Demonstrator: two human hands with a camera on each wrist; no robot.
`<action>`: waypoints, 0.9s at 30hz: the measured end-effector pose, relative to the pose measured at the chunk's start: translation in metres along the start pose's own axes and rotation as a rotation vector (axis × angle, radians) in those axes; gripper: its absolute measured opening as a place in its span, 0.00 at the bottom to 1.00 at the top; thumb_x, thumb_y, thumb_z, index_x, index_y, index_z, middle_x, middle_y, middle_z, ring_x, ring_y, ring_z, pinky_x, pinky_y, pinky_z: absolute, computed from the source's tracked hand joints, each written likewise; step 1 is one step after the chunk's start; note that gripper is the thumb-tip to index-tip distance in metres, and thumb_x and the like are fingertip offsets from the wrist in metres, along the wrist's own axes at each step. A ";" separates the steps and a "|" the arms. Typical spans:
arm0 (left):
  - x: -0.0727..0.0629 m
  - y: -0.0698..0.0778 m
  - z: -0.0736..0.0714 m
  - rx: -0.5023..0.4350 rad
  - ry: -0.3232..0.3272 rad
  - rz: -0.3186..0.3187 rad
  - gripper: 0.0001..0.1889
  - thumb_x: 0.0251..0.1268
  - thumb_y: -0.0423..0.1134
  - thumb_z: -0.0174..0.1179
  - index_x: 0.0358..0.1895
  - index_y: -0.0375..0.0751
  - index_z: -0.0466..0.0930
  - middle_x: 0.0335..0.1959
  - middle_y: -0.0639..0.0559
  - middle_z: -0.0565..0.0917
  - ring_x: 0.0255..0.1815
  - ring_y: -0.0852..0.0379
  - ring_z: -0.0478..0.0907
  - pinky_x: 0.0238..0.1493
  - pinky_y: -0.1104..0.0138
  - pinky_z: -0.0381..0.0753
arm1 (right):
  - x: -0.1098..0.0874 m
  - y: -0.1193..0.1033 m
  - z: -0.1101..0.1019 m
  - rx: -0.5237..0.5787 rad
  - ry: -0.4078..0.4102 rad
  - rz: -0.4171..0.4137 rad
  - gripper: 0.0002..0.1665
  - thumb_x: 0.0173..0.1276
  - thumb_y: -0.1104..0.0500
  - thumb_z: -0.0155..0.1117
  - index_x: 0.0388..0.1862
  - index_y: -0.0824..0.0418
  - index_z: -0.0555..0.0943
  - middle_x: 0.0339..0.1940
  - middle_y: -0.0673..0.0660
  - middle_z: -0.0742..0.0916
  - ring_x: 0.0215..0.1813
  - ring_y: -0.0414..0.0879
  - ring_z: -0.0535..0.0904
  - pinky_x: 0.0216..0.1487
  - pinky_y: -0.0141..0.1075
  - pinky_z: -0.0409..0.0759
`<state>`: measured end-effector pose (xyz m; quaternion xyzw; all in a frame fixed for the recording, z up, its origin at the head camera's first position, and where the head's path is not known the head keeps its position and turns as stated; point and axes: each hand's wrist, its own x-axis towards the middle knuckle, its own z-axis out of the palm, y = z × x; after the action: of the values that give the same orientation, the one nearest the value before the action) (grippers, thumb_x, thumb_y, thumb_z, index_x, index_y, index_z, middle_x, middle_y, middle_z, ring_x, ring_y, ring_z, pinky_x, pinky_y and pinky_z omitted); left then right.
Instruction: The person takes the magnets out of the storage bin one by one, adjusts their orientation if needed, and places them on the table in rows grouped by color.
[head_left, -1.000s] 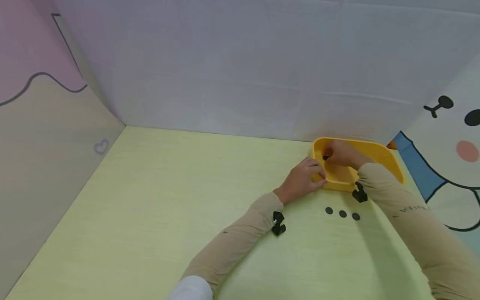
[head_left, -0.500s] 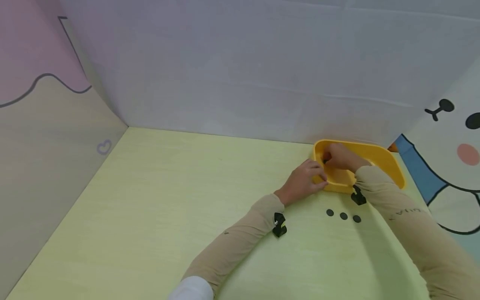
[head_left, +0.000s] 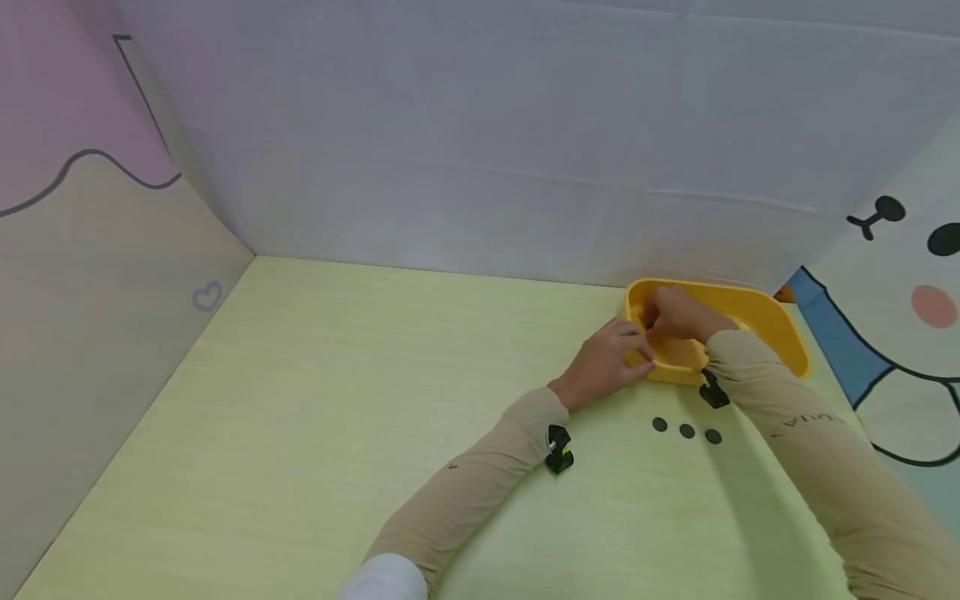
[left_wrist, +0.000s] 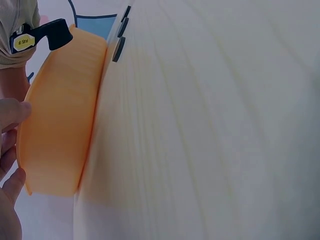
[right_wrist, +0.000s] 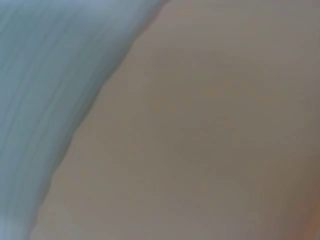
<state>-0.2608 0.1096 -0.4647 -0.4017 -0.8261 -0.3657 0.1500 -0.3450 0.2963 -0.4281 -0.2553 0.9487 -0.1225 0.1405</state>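
A yellow plastic tray [head_left: 772, 327] stands at the back right of the table. My left hand [head_left: 603, 360] holds its near left corner, fingertips and thumb at the rim. In the left wrist view, those fingers [left_wrist: 14, 114] meet the edge of the tray [left_wrist: 62, 112], seen from outside. Inside the tray, at its left end, my right hand [head_left: 678, 313] pinches a small black disc [head_left: 650, 324], mostly hidden by the fingers. Three similar black discs [head_left: 686, 431] lie in a row on the table in front of the tray. The right wrist view is blurred, mostly sleeve.
The pale yellow-green table [head_left: 337, 400] meets a plain white back wall [head_left: 450, 150] right behind the tray. A printed panel [head_left: 892, 333] with a cartoon animal rises close on the right. A pink and cream panel [head_left: 97, 275] borders the left.
My right hand has shifted slightly down and inward at the tray's left end, and the pinched disc is now more hidden. The left hand and the row of discs stay put.
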 end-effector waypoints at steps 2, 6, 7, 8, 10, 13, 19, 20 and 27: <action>0.000 0.000 0.000 0.003 -0.002 -0.001 0.05 0.58 0.42 0.67 0.33 0.46 0.85 0.38 0.58 0.79 0.45 0.64 0.69 0.50 0.82 0.64 | 0.000 0.000 0.001 -0.001 -0.002 -0.007 0.06 0.44 0.70 0.69 0.21 0.65 0.79 0.18 0.51 0.77 0.23 0.46 0.69 0.27 0.38 0.69; -0.001 0.000 0.000 -0.009 -0.004 -0.008 0.05 0.58 0.42 0.67 0.33 0.46 0.85 0.38 0.57 0.79 0.45 0.63 0.70 0.50 0.82 0.64 | 0.000 -0.001 0.004 -0.003 -0.012 -0.022 0.06 0.46 0.71 0.68 0.20 0.65 0.78 0.17 0.51 0.75 0.22 0.45 0.68 0.26 0.37 0.67; -0.001 0.000 0.000 -0.009 -0.004 -0.009 0.05 0.58 0.42 0.67 0.33 0.46 0.85 0.38 0.57 0.79 0.45 0.63 0.70 0.50 0.82 0.64 | 0.000 -0.001 0.004 0.000 -0.015 -0.025 0.06 0.47 0.71 0.68 0.20 0.66 0.78 0.18 0.51 0.75 0.22 0.45 0.68 0.26 0.37 0.68; -0.001 0.000 0.001 -0.004 -0.006 -0.012 0.05 0.58 0.42 0.67 0.33 0.46 0.85 0.38 0.58 0.79 0.45 0.63 0.70 0.50 0.82 0.64 | 0.000 -0.002 0.004 0.007 -0.017 -0.029 0.06 0.47 0.71 0.68 0.21 0.66 0.78 0.18 0.51 0.76 0.22 0.45 0.68 0.26 0.37 0.69; -0.002 -0.001 0.001 -0.006 -0.008 -0.014 0.04 0.58 0.42 0.66 0.33 0.47 0.85 0.38 0.58 0.79 0.45 0.63 0.70 0.50 0.82 0.64 | -0.001 -0.002 0.005 0.012 -0.018 -0.035 0.06 0.47 0.71 0.69 0.21 0.66 0.79 0.18 0.51 0.77 0.22 0.45 0.69 0.27 0.37 0.70; -0.002 -0.001 0.002 0.006 -0.010 -0.014 0.05 0.58 0.43 0.66 0.33 0.47 0.85 0.38 0.59 0.79 0.46 0.64 0.69 0.50 0.82 0.64 | -0.002 -0.004 0.006 0.028 -0.014 -0.047 0.06 0.46 0.71 0.69 0.22 0.66 0.80 0.19 0.52 0.78 0.22 0.45 0.70 0.27 0.38 0.72; -0.002 -0.002 0.003 -0.018 0.013 0.007 0.04 0.57 0.41 0.67 0.32 0.46 0.85 0.38 0.57 0.79 0.45 0.63 0.70 0.49 0.82 0.64 | -0.005 -0.005 0.006 0.033 0.009 -0.052 0.05 0.45 0.71 0.69 0.21 0.67 0.80 0.18 0.52 0.78 0.21 0.45 0.70 0.26 0.36 0.71; -0.002 -0.002 0.003 -0.021 0.016 0.010 0.04 0.57 0.41 0.67 0.32 0.46 0.85 0.38 0.57 0.79 0.45 0.62 0.70 0.49 0.82 0.64 | -0.005 -0.005 0.006 0.030 0.017 -0.052 0.05 0.45 0.72 0.69 0.21 0.67 0.80 0.18 0.52 0.78 0.21 0.44 0.69 0.26 0.36 0.71; -0.001 -0.004 0.001 -0.017 0.019 0.017 0.04 0.57 0.42 0.67 0.32 0.46 0.85 0.39 0.57 0.79 0.46 0.63 0.69 0.51 0.82 0.64 | -0.008 -0.007 0.002 0.049 0.054 -0.075 0.06 0.43 0.71 0.70 0.21 0.68 0.81 0.19 0.53 0.80 0.23 0.44 0.71 0.27 0.37 0.73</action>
<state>-0.2627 0.1084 -0.4681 -0.4063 -0.8182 -0.3751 0.1573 -0.3341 0.2941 -0.4260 -0.2835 0.9387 -0.1578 0.1161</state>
